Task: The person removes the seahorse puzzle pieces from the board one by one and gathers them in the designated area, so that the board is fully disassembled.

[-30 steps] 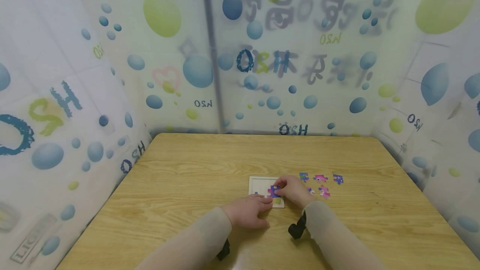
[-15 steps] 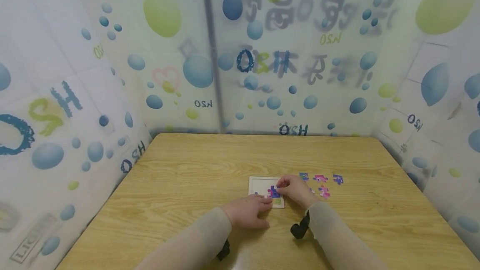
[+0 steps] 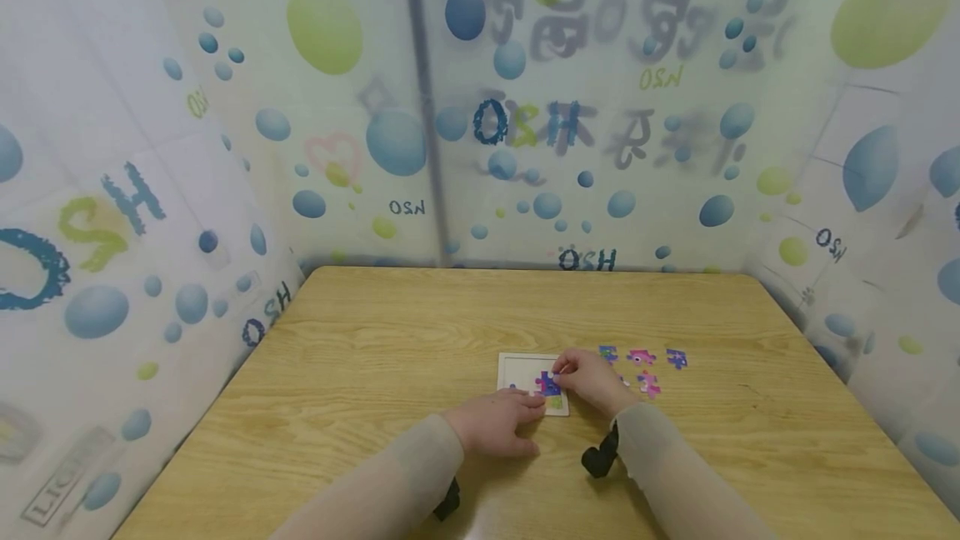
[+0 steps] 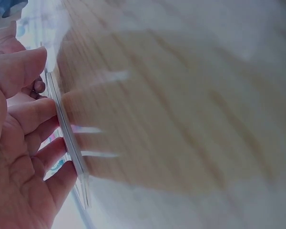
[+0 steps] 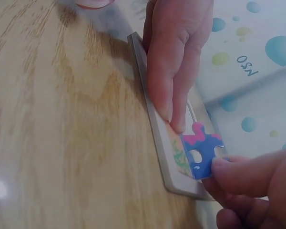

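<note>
A shallow, pale puzzle tray [image 3: 517, 355] lies flat on the table. My left hand [image 3: 491, 425] rests across its near edge with fingers extended, the fingertips on the pieces at the front. From the right side, my right hand [image 3: 592, 382] pinches a blue-and-pink jigsaw piece [image 5: 207, 151] between thumb and forefinger. That piece sits over the tray's right part, right behind a yellow-green piece [image 5: 179, 157] at the front right corner. The left wrist view shows the left fingers [image 4: 35, 114] against the tray's edge. Part of the tray's near side is hidden under the left hand.
Loose jigsaw pieces lie right of the tray: a blue-green one [image 3: 607, 353], pink ones [image 3: 641, 357] and a blue-purple one [image 3: 677, 358]; another is partly behind the right hand. Black camera mounts [image 3: 600, 458] hang at both wrists. A patterned curtain [image 3: 510, 190] surrounds the wooden table [image 3: 360, 332].
Over the last second my right wrist has shifted slightly to the right, while its fingers stay at the blue-and-pink jigsaw piece. My left hand has not moved.
</note>
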Motion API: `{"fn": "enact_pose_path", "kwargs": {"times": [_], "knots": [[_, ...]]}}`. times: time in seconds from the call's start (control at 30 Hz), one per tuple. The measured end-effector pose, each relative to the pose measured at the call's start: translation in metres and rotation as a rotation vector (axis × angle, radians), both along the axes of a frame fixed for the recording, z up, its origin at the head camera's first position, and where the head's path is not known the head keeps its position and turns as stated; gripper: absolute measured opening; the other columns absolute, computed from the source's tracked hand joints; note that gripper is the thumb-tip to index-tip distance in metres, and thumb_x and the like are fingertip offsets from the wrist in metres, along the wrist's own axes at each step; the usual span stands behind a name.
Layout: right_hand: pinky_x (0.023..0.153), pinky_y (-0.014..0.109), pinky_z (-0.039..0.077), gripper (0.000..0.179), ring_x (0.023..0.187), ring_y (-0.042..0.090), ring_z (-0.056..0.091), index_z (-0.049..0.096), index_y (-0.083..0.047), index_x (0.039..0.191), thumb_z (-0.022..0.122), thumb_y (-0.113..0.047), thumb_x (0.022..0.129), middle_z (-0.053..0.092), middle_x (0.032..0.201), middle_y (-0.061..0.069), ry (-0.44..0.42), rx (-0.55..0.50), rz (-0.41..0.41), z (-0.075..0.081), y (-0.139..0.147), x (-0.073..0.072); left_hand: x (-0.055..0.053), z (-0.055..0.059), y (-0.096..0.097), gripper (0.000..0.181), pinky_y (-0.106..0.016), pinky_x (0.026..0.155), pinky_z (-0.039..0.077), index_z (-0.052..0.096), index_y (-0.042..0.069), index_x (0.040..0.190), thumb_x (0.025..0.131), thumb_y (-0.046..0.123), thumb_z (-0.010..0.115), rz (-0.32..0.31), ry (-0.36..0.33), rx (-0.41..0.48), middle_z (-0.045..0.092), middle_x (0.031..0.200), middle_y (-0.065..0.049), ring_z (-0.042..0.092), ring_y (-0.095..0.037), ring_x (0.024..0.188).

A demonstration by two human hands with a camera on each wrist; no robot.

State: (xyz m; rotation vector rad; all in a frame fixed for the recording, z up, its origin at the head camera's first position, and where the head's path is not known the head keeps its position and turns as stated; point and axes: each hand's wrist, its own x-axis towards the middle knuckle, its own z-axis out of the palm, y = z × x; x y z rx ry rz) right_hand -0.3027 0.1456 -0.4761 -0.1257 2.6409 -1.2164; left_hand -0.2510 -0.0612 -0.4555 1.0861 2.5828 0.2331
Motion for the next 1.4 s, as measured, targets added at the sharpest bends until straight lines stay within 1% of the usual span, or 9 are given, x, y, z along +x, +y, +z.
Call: {"fn": "enact_pose_path", "kwargs": {"times": [0.37, 0.53, 0.67, 0.8, 0.93, 1.07, 1.27, 1.33, 1.4], "knots": [[0.07, 0.032, 0.041, 0.005, 0.08, 0.021, 0.051, 0.066, -0.013, 0.095, 0.066, -0.012, 0.091, 0.058, 0.086, 0.004, -0.017, -0.025, -0.014, 0.002, 0.0, 0.0, -0.001, 0.0, 0.0, 0.062, -0.032, 0.115, 0.023, 0.045, 0.015, 0.145, 0.092, 0.047, 0.058, 0.003, 0.002, -0.009, 0.033, 0.153, 0.006, 0.029, -0.017, 0.141], [0.069, 0.031, 0.04, 0.007, 0.082, 0.021, 0.05, 0.065, -0.009, 0.097, 0.066, -0.011, 0.09, 0.057, 0.088, 0.006, -0.034, -0.125, -0.034, 0.001, 0.001, -0.002, -0.001, 0.0, 0.0, 0.063, -0.031, 0.115, 0.023, 0.045, 0.015, 0.144, 0.092, 0.047, 0.058, 0.001, 0.009, -0.012, 0.034, 0.153, 0.005, 0.029, -0.017, 0.141], [0.073, 0.032, 0.04, 0.01, 0.09, 0.024, 0.048, 0.066, -0.008, 0.1, 0.064, -0.014, 0.092, 0.058, 0.096, 0.007, -0.09, -0.247, -0.04, -0.001, 0.01, -0.004, 0.0, 0.001, -0.001, 0.063, -0.031, 0.115, 0.023, 0.045, 0.015, 0.145, 0.092, 0.047, 0.058, 0.002, 0.009, -0.016, 0.033, 0.153, 0.005, 0.029, -0.017, 0.141], [0.075, 0.033, 0.041, 0.018, 0.093, 0.024, 0.048, 0.065, -0.008, 0.106, 0.064, -0.02, 0.093, 0.06, 0.103, 0.006, -0.133, -0.274, -0.047, 0.003, 0.024, -0.003, 0.001, 0.001, -0.001, 0.063, -0.031, 0.115, 0.022, 0.043, 0.016, 0.145, 0.092, 0.048, 0.057, 0.003, 0.003, -0.022, 0.032, 0.154, 0.006, 0.028, -0.017, 0.141], [0.075, 0.034, 0.04, 0.021, 0.093, 0.024, 0.049, 0.064, -0.004, 0.108, 0.063, -0.019, 0.093, 0.061, 0.104, 0.007, -0.118, -0.261, -0.053, 0.006, 0.042, -0.001, 0.001, 0.0, -0.001, 0.064, -0.031, 0.116, 0.021, 0.043, 0.015, 0.145, 0.092, 0.048, 0.057, -0.003, 0.006, -0.025, 0.031, 0.154, 0.005, 0.028, -0.018, 0.142], [0.075, 0.033, 0.043, 0.023, 0.092, 0.023, 0.051, 0.062, 0.0, 0.108, 0.064, -0.017, 0.093, 0.061, 0.106, 0.008, -0.113, -0.276, -0.069, 0.006, 0.066, 0.0, 0.001, -0.001, 0.0, 0.064, -0.03, 0.116, 0.02, 0.043, 0.015, 0.145, 0.093, 0.047, 0.058, -0.004, 0.009, -0.023, 0.031, 0.154, 0.005, 0.027, -0.017, 0.142], [0.063, 0.031, 0.046, 0.025, 0.073, 0.02, 0.051, 0.06, 0.004, 0.111, 0.062, -0.014, 0.094, 0.059, 0.09, 0.005, -0.12, -0.281, -0.09, 0.006, 0.105, 0.002, 0.003, 0.001, 0.0, 0.064, -0.029, 0.116, 0.02, 0.042, 0.014, 0.146, 0.093, 0.047, 0.057, -0.003, 0.014, -0.023, 0.03, 0.155, 0.005, 0.027, -0.017, 0.142], [0.064, 0.031, 0.046, 0.025, 0.073, 0.02, 0.051, 0.06, 0.005, 0.111, 0.061, -0.013, 0.094, 0.059, 0.088, 0.004, -0.103, -0.269, -0.069, 0.006, 0.119, 0.003, 0.004, 0.002, 0.0, 0.064, -0.029, 0.115, 0.021, 0.042, 0.014, 0.146, 0.093, 0.047, 0.057, -0.007, 0.024, -0.024, 0.03, 0.155, 0.005, 0.028, -0.017, 0.142], [0.067, 0.031, 0.045, 0.024, 0.078, 0.02, 0.052, 0.06, 0.005, 0.108, 0.061, -0.014, 0.094, 0.058, 0.088, 0.003, -0.089, -0.249, -0.069, 0.007, 0.131, 0.004, 0.004, 0.002, 0.0, 0.064, -0.028, 0.115, 0.021, 0.042, 0.015, 0.146, 0.093, 0.048, 0.057, -0.011, 0.032, -0.026, 0.031, 0.154, 0.005, 0.028, -0.017, 0.142]]}}
